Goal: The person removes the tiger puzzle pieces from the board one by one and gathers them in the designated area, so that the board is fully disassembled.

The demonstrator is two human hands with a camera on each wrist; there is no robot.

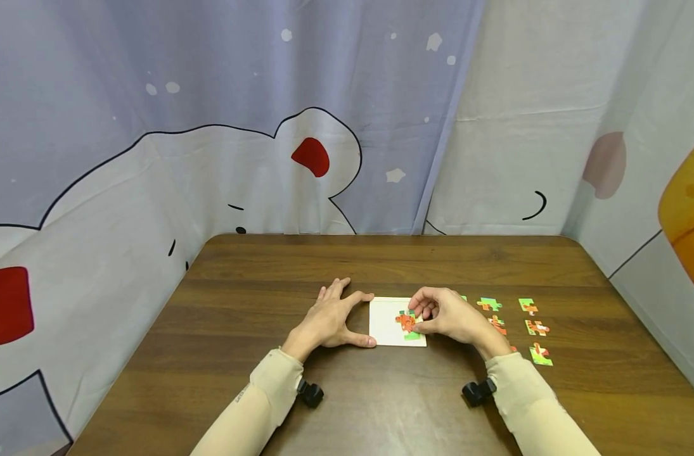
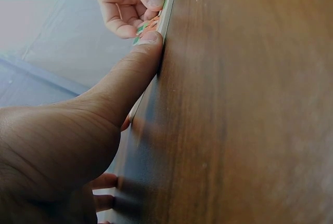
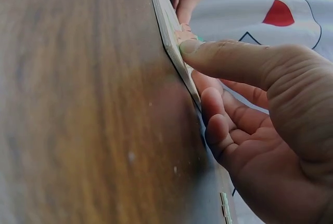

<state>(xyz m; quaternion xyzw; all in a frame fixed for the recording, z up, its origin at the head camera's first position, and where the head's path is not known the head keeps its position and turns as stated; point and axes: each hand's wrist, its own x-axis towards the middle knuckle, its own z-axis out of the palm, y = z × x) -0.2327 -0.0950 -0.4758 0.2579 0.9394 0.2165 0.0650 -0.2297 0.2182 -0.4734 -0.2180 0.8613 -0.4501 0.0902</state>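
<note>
A white puzzle board [image 1: 382,323] lies flat on the table, bearing joined jigsaw pieces [image 1: 404,320] in orange and green on its right part. At the board's left side, my left hand [image 1: 327,320] is spread, index fingertip by the far corner and thumb by the near corner. My right hand [image 1: 452,316] is over the board's right edge, its fingers curled and its thumb tip on a puzzle piece [image 3: 184,35]. The fingers hide much of that piece. In the left wrist view the left thumb [image 2: 136,65] lies against the board's edge [image 2: 167,18].
Loose jigsaw pieces lie in rows on the brown wooden table [image 1: 255,272] right of the board, among them a green-topped piece [image 1: 527,306], a tiger-striped piece [image 1: 536,327] and a near piece [image 1: 540,354]. The right forearm partly covers others. A printed curtain [image 1: 381,114] hangs behind the table.
</note>
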